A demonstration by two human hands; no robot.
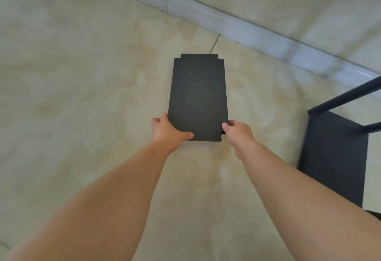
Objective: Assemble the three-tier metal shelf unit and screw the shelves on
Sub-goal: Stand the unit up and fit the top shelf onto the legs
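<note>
Both hands grip the near end of the shelf [198, 95]: left hand [167, 128] with thumb on top, right hand [237, 129] pinching the corner. The shelf hangs level over the floor [82, 75]. Best carry it flat and line its notched corners up with the frame [338, 153] at right. The frame is cut off; no screws show.

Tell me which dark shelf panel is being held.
The centre panel with notched corners, gripped at its near end by both hands; the other panel sits untouched at the right, under rods.
</note>
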